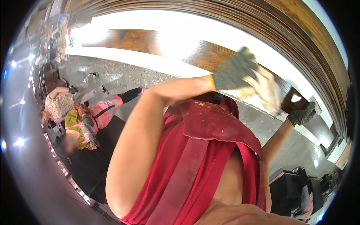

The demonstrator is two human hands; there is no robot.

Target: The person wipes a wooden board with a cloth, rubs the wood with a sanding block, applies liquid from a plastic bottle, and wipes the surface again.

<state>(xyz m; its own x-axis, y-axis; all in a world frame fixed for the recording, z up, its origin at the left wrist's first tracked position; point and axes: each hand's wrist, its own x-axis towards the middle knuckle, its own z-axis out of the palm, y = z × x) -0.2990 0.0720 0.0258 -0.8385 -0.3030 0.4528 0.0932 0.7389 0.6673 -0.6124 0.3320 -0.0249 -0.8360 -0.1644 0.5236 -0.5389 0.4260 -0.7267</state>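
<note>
A long dark-brown panel (215,56) with a glossy wood grain stretches across in front of me on a white surface (140,22). My left hand (234,69), in a dark grey-green knit glove with a yellow cuff, is closed on a pale cream rag (268,90). The rag is smeared by motion and hangs over the panel and its near edge. Farther right, my right hand (303,114) wears the same kind of glove and rests by the panel's near edge, fingers stretched out. Its fingertips lie beside a small pale patch.
Stacked long boards (300,32) curve along the far side. To the left, two people work near a dark ribbed surface (93,168); one wears a pink apron (107,110). Dark boxes (287,187) stand at lower right. Grey floor (123,73) shows below the panel.
</note>
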